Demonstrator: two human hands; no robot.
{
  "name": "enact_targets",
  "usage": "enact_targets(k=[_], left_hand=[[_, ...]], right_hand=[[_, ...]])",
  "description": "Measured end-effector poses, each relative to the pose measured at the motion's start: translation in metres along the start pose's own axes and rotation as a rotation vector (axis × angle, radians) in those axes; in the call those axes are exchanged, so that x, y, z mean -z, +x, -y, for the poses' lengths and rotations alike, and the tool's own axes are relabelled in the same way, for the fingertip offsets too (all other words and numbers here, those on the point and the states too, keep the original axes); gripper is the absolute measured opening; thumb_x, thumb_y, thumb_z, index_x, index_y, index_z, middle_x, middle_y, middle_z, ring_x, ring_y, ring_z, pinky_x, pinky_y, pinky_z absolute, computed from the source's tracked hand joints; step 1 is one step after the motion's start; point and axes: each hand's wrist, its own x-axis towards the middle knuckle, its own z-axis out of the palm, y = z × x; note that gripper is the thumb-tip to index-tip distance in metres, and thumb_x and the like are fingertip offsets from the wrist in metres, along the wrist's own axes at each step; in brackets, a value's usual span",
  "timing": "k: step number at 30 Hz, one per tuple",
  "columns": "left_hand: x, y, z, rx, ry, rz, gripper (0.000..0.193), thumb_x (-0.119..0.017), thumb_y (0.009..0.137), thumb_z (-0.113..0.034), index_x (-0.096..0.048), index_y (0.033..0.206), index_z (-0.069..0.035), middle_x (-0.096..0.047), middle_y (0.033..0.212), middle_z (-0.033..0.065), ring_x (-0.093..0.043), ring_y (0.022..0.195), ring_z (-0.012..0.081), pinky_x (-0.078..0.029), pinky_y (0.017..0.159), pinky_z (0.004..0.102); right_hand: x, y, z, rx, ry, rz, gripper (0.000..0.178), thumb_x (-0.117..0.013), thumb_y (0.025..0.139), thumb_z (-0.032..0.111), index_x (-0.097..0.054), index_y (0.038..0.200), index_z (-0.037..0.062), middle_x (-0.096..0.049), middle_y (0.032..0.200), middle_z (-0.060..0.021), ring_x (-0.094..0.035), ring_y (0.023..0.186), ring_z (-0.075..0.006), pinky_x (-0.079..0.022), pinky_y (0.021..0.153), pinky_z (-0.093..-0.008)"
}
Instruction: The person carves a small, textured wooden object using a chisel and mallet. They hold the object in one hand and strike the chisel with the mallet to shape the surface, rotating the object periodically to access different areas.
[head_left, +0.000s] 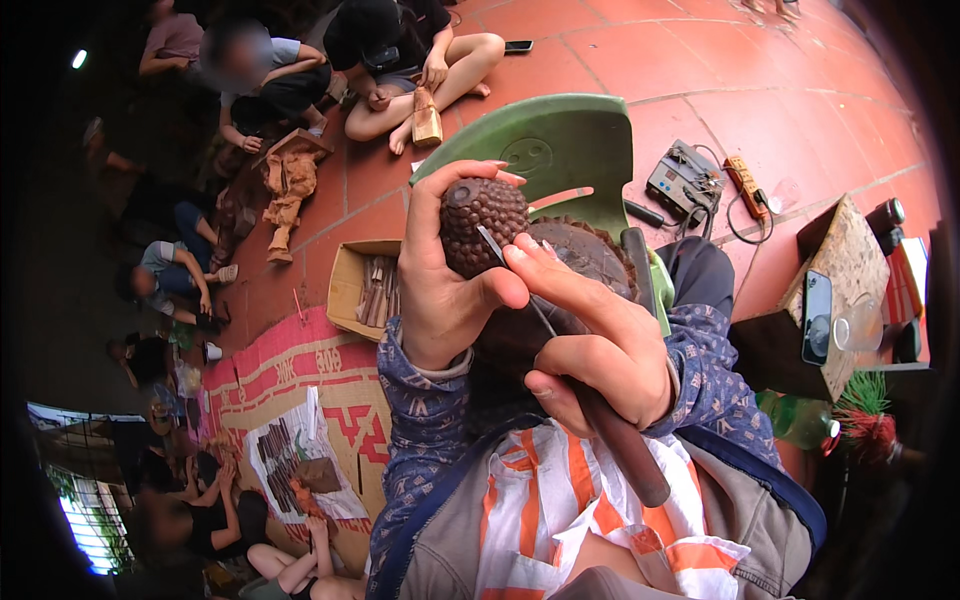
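Red tiled floor (760, 60): cardboard box (362, 285), green plastic chair (560, 150), woven mat (310, 385), wooden block (835, 290), phone (518, 46) on tiles.

A dark brown carved wooden head (482, 222), studded all over with small round bumps, is showing between blue sleeves (712, 372) sprinkled with pale specks. A white cloth (560, 500) with orange stripes is lying across the lap. A green plastic chair (560, 150) is standing on red-orange floor tiles (700, 60) crossed by pale joints. A tan cardboard box (350, 285) is sitting beside a pink mat (300, 370) patterned in red
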Motion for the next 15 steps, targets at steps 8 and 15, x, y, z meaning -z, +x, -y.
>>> enact_targets(k=[8,15], left_hand=[[-0.002,-0.0016,-0.0004,0.006,0.031,-0.027,0.1,-0.072,0.059,-0.066,-0.041,0.126,0.0,-0.058,0.115,0.0171,-0.063,0.097,0.0228,-0.053,0.084,0.0338],[-0.0036,-0.0001,0.001,-0.019,0.015,-0.032,0.094,-0.075,0.058,-0.063,-0.046,0.124,-0.001,-0.059,0.111,0.0087,-0.059,0.095,0.0134,-0.048,0.085,0.0269]], right_hand=[[0.0027,0.0064,0.007,-0.013,-0.12,0.037,0.018,-0.069,0.077,0.003,-0.052,0.081,-0.0022,-0.051,0.119,-0.0419,-0.054,0.114,-0.0531,-0.045,0.098,-0.0544],[0.009,0.0008,0.003,-0.065,0.039,-0.037,0.02,-0.074,0.078,0.007,-0.056,0.08,-0.0015,-0.046,0.126,-0.0397,-0.066,0.095,-0.0444,-0.057,0.077,-0.0405]])
